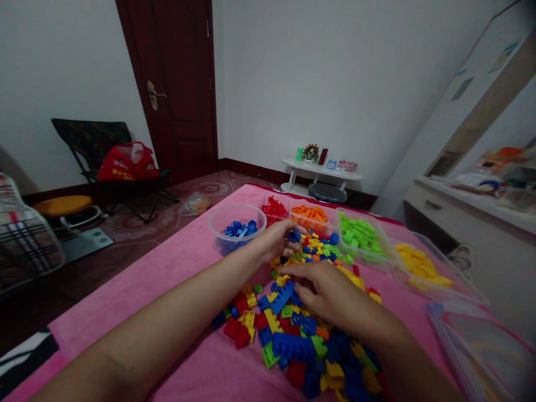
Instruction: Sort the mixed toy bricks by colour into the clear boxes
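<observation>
A heap of mixed plastic building bricks (pixel 293 335) in red, blue, yellow, green and orange lies on a pink cloth (pixel 167 279). My left hand (pixel 274 241) reaches over the far side of the heap, fingers curled around a blue brick (pixel 294 235). My right hand (pixel 324 290) rests on the middle of the heap, fingers bent down among the bricks; what they hold, if anything, is hidden.
Behind the heap stand a round bowl of blue bricks (pixel 237 223) and clear tubs of red (pixel 274 206), orange (pixel 312 215), green (pixel 362 234) and yellow bricks (pixel 422 265). A clear lid (pixel 486 346) lies at right. Folding chair (pixel 109 162), door and small white table (pixel 322 170) behind.
</observation>
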Motion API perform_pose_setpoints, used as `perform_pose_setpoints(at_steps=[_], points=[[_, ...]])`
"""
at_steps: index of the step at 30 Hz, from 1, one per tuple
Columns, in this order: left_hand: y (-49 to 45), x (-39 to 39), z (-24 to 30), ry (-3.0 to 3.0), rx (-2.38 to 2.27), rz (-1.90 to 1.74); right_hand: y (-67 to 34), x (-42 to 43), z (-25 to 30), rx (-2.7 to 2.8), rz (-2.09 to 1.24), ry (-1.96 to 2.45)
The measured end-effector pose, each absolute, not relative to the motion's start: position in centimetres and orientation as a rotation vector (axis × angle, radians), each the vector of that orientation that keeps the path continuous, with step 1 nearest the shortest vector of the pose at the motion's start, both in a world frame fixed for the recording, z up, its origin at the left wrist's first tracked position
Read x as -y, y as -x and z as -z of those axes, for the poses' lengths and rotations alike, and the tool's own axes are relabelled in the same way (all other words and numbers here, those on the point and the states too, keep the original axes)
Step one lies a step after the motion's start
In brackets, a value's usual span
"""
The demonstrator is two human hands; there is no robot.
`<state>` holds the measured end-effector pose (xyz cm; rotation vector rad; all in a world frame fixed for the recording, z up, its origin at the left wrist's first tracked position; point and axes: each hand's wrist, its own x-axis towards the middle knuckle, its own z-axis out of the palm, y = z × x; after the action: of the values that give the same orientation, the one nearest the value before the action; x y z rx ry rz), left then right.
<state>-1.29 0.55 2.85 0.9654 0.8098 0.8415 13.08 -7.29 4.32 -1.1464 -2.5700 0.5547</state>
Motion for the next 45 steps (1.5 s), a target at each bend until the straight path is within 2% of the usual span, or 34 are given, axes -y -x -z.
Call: perform_pose_setpoints(at_steps=[6,12,21,29,37,40,45], points=[[1.3,-0.5,-2.7,-1.103,-0.853,-0.841,-12.0,8.0,-3.7,2.704,-0.557,1.226],[1.3,-0.1,-2.7,-1.217,-0.886,-0.859,-12.3,8.1,-5.0,2.592,-0.535,1.250],[1.2,-0.2,-2.6,-1.192,-0.920,-0.858,-11.1,8.9,-3.7,2.662,-0.740,1.142],[0.9,0.0,-2.3,-1.203,-0.910,-0.856,-13.6,6.7,-4.8,2.277,-0.716,1.313],[1.5,-0.9,-1.9,-0.760,-0.554,-0.523,-13.7,5.9,-4.7,1.908,-0.298,1.224],[1.8,-1.4,-1.5,-0.662,-0.567,-0.639,-13.2,7.2,-5.3,2.083,-0.273,1.273],[1.9,-1.2,-1.9,-0.612,-0.683,-0.726,-11.8,10.5,-5.9,2.814,-0.544,1.443]])
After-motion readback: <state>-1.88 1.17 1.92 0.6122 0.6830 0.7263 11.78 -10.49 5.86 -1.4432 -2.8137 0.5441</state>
